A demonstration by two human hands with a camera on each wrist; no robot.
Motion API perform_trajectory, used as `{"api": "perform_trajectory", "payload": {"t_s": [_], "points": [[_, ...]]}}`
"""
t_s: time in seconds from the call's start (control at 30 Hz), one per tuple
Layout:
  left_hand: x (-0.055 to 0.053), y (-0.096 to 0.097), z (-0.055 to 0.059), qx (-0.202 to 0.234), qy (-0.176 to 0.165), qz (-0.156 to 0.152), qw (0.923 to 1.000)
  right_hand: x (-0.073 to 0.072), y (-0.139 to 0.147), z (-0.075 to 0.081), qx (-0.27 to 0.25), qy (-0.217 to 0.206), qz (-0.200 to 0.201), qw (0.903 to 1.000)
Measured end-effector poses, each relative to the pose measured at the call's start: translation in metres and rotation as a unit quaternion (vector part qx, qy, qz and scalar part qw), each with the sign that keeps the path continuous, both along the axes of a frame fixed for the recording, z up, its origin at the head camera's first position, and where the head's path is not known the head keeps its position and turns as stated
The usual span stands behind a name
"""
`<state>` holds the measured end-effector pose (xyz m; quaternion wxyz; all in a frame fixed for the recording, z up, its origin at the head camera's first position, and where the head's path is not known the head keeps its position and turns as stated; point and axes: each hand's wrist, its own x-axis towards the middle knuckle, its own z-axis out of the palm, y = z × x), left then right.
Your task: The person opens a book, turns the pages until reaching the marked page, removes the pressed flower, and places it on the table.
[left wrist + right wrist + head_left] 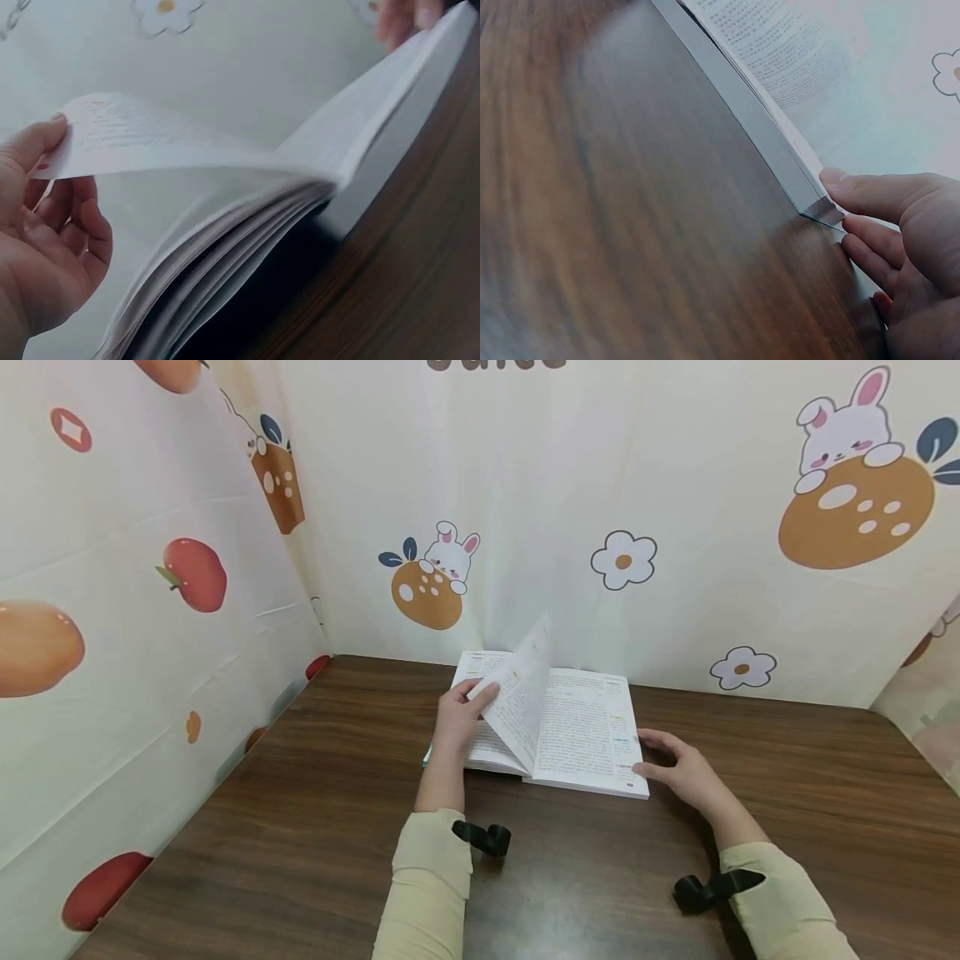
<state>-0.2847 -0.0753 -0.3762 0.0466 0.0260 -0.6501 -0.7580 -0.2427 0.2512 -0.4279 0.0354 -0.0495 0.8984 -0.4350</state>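
Observation:
An open book (581,727) lies on the wooden table, its pages covered in small printed text. My left hand (456,718) pinches the outer edge of a raised page (519,693) between thumb and fingers. In the left wrist view that page (127,139) bows up from the spine, above the stacked pages on the left side. At the book's right edge is my right hand (686,768), its thumb touching the margin near the lower corner. The right wrist view shows the thumb (862,191) nearly straight and the other fingers beside the thick page block (757,127).
A dark wood table (315,827) extends around the book. Behind it hangs a pale curtain (525,568) printed with rabbits, fruit and flowers, close to the book's far edge. Another printed sheet (135,652) covers the left side. Black straps (483,837) sit on both sleeves.

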Motion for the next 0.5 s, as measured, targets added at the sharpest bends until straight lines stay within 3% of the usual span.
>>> {"api": "perform_trajectory", "payload": {"t_s": [0.1, 0.23, 0.4, 0.5], "points": [[0.000, -0.015, 0.000, -0.029, -0.003, 0.006, 0.9996, 0.000, -0.001, 0.001, 0.001, -0.002, 0.000, 1.0000], [0.002, -0.033, 0.002, -0.104, -0.015, 0.016, 0.9943, 0.000, -0.001, 0.002, 0.002, -0.004, -0.003, 1.0000], [0.005, -0.051, -0.001, -0.207, -0.050, 0.032, 0.9766, 0.000, -0.001, 0.002, 0.003, -0.011, -0.004, 0.9999], [0.007, -0.060, -0.005, -0.264, -0.075, 0.031, 0.9613, 0.000, -0.002, 0.002, 0.003, -0.014, -0.004, 0.9999]]}}
